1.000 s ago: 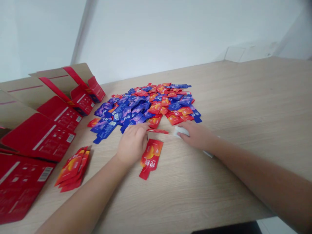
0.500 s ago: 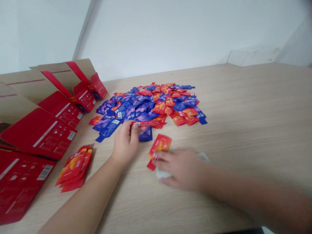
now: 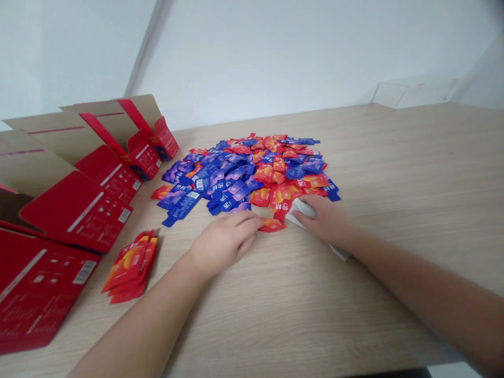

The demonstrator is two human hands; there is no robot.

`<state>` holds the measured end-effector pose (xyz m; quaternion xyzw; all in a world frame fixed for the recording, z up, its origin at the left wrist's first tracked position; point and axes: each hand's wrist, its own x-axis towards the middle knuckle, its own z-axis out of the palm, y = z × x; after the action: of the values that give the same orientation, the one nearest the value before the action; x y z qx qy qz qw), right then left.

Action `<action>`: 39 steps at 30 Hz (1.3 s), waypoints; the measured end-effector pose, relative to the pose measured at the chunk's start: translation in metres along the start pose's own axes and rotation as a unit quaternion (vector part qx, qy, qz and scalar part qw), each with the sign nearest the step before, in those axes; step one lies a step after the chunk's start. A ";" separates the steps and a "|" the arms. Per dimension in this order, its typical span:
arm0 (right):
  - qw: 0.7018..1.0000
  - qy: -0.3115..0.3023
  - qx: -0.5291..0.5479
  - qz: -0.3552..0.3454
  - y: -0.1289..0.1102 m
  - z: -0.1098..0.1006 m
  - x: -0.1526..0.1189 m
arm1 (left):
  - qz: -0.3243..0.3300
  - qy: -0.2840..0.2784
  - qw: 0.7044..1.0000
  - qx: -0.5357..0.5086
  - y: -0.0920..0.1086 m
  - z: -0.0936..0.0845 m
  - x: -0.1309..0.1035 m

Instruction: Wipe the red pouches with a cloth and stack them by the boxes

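In front of the pile, my left hand [image 3: 224, 242] is closed, its fingertips on the end of a red and orange sachet [image 3: 272, 226] lying low over the table. My right hand [image 3: 325, 218] grips a folded white cloth or tissue [image 3: 301, 211] at the pile's near right edge. Part of that white piece trails out below the wrist. Beside the cloth lies a red sachet [image 3: 281, 210] with white lettering. Behind both hands spreads a loose pile of red and blue-purple sachets [image 3: 236, 173].
A row of open red cardboard boxes [image 3: 84, 210] stands along the left side, flaps raised. Between them and my left forearm lies a small stack of red sachets [image 3: 132, 265]. A white wall [image 3: 295, 58] rises behind the wooden table [image 3: 413, 199].
My right hand has moved up and away from me to the pile, carrying the white cloth. My left hand has shifted right and nearer to me; the sachet it held edge-on no longer shows that way.
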<state>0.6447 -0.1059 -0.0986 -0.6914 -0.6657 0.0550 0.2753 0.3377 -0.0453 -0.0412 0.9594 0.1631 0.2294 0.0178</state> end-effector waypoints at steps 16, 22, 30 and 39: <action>1.000 -0.017 0.008 0.003 -0.003 -0.008 -0.003 | 0.020 -0.189 0.975 -0.117 0.048 0.035 0.006; 0.999 -0.002 0.029 -0.024 -0.002 -0.008 -0.005 | 0.017 -0.155 0.976 -0.150 0.042 0.042 0.011; 0.989 -0.011 0.067 -0.130 -0.008 -0.020 -0.018 | -0.112 -0.218 0.957 -0.153 0.031 0.054 0.011; 0.942 -0.222 0.020 -0.252 -0.048 -0.024 -0.049 | -0.149 -0.271 0.944 -0.117 0.032 0.051 0.014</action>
<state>0.6075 -0.1614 -0.0707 -0.4653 -0.8614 0.1490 0.1393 0.3819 -0.0690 -0.0771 0.9411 0.2656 -0.0271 0.2077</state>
